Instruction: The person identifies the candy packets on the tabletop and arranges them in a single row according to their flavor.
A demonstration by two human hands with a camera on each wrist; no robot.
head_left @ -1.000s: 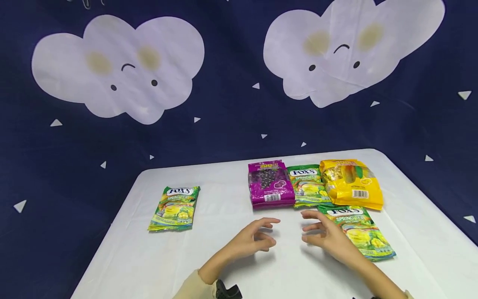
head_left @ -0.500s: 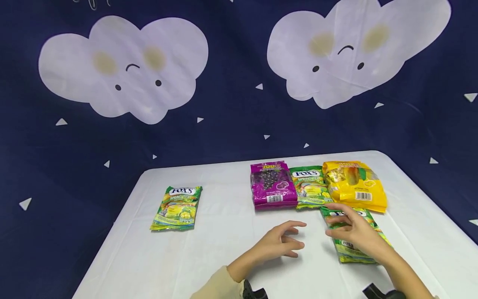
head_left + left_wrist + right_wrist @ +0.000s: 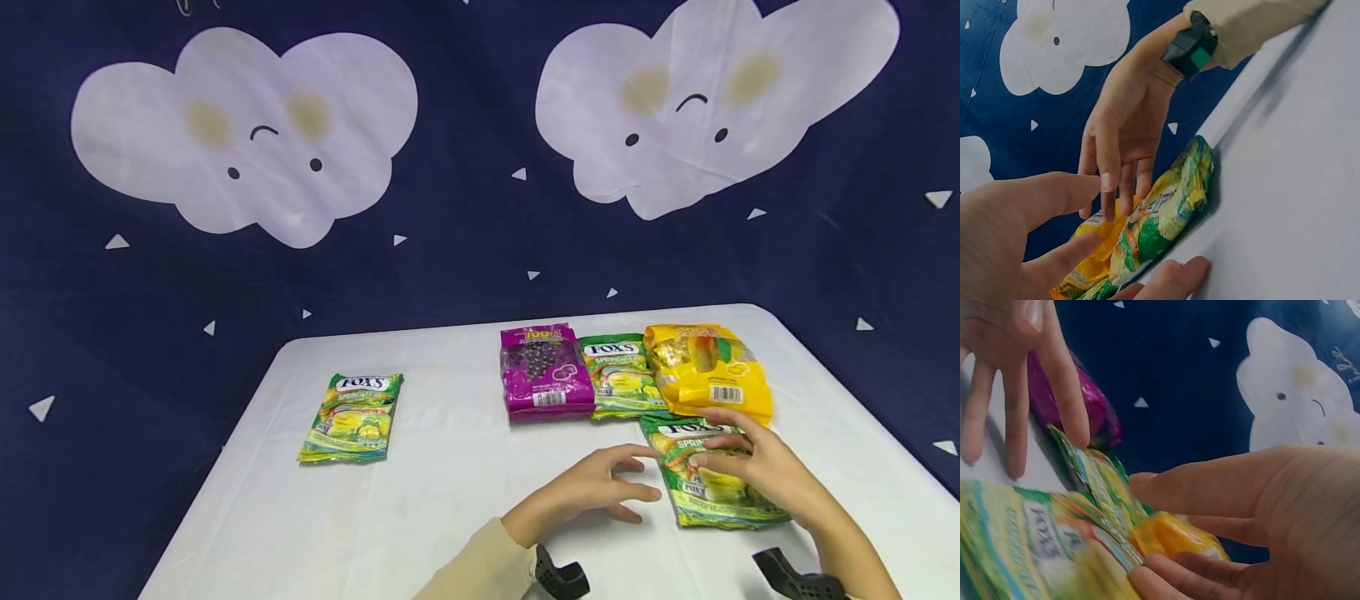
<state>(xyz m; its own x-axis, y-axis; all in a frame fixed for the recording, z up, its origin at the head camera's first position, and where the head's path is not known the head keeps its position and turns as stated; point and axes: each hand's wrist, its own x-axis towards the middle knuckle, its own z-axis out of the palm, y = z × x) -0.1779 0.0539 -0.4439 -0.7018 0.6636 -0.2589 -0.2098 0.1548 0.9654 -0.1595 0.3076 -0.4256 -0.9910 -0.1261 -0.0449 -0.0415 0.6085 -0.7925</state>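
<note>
A green Fox's candy bag (image 3: pixel 727 510) lies nearest on the right of the white table. Over its right part my right hand (image 3: pixel 776 471) is spread with relaxed fingers; I cannot tell whether they touch the wrapper. My left hand (image 3: pixel 592 492) reaches in from the left, fingers apart and mostly straight, its tips close to the bag's left edge. In the left wrist view, the green bag (image 3: pixel 1157 219) appears between the two hands, with nothing gripped. The right wrist view shows the bag's printed front (image 3: pixel 1047 544) below the fingers of both hands.
Behind the near bag stand a purple grape candy bag (image 3: pixel 546 375), another green Fox's bag (image 3: pixel 618 379) and a yellow mango candy bag (image 3: pixel 708 375), side by side. A further green Fox's bag (image 3: pixel 352 421) lies at the table's left. A dark blue cloud-patterned cloth (image 3: pixel 465 208) hangs behind.
Both hands have moved right. The right hand has passed from the near bag's left edge to over its right part, and the left hand has come close to the bag. The near bag's outline has shifted slightly.
</note>
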